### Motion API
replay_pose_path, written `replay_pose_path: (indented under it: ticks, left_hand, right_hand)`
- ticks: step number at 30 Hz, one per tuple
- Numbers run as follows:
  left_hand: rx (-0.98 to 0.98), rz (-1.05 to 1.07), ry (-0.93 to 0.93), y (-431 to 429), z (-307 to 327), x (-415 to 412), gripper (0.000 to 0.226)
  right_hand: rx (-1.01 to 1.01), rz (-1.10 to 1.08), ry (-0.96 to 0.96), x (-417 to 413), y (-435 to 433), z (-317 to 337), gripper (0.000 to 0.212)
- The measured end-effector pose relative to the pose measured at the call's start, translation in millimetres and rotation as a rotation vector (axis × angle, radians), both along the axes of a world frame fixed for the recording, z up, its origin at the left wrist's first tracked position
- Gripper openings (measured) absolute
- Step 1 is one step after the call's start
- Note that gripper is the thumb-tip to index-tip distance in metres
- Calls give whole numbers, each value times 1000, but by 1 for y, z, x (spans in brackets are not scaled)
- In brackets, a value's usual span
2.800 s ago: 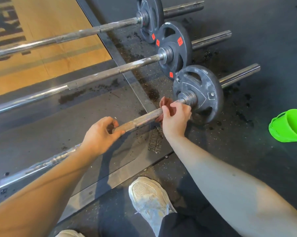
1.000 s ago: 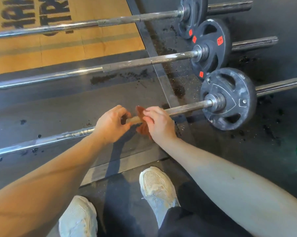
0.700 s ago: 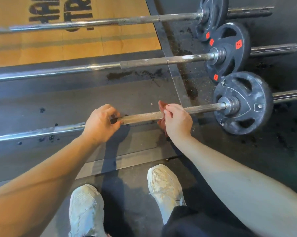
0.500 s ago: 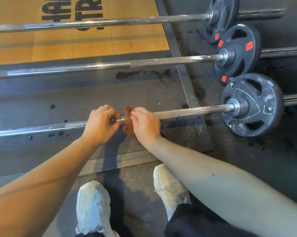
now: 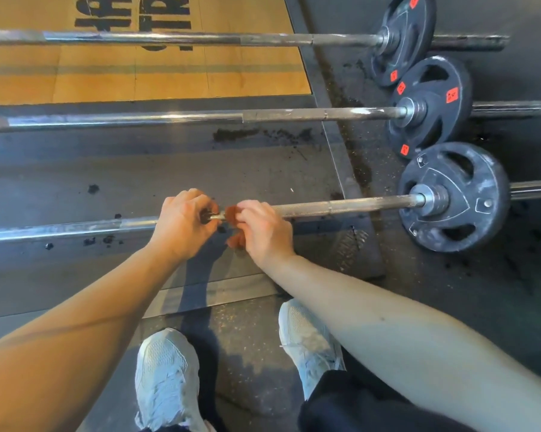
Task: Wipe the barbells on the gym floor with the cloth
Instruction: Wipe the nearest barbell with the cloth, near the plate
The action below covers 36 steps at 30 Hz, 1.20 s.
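Note:
Three barbells lie side by side on the gym floor. The nearest barbell [image 5: 340,207] runs left to right, with a dark weight plate [image 5: 454,196] at its right end. My left hand [image 5: 181,224] is closed around its shaft. Right beside it, my right hand [image 5: 263,229] presses a reddish-brown cloth [image 5: 231,213] around the same shaft; most of the cloth is hidden under my fingers. The middle barbell [image 5: 200,116] and the far barbell [image 5: 175,38] lie beyond, untouched.
A wooden platform [image 5: 175,76] with black lettering lies at the back left, bordered by dark rubber mat [image 5: 138,176]. Dark wet spots dot the floor. My two white shoes [image 5: 166,378] stand just in front of the bar. Plates with orange labels [image 5: 431,104] crowd the right.
My right hand slid the cloth back and forth along the nearest bar, from near the plate leftward until it sits against my left hand. The view shifted right and the green container left the frame.

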<state>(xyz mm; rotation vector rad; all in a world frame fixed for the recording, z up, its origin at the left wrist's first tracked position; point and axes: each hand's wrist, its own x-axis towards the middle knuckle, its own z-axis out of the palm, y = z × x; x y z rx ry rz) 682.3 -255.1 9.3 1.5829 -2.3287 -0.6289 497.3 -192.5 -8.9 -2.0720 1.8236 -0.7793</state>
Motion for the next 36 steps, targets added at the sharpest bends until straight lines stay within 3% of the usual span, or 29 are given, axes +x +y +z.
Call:
replay_pose_path:
  ticks: [3, 6, 9, 17, 20, 26, 32, 36]
  left_hand:
    - [19, 2, 9, -2, -1, 4, 12]
    - [11, 5, 33, -3, 0, 5, 10]
    - [20, 10, 37, -2, -1, 4, 10]
    - [49, 16, 35, -4, -3, 7, 13]
    - [55, 19, 47, -4, -2, 6, 13]
    - [66, 26, 40, 0, 3, 5, 12]
    - [56, 54, 35, -1, 3, 2, 11]
    - [43, 58, 10, 0, 3, 3, 12]
  right_hand:
    - [-19, 63, 106, -28, 1, -9, 27]
    - [22, -93, 247, -100, 14, -16, 31]
    - [166, -206, 260, -137, 29, -7, 15]
    - [52, -138, -17, -69, 8, -3, 11]
    - [38, -9, -94, -50, 0, 6, 11]
    - [47, 49, -86, -67, -6, 9, 12]
    - [42, -231, -77, -85, -7, 9, 11]
    - [40, -22, -107, -22, -17, 18, 10]
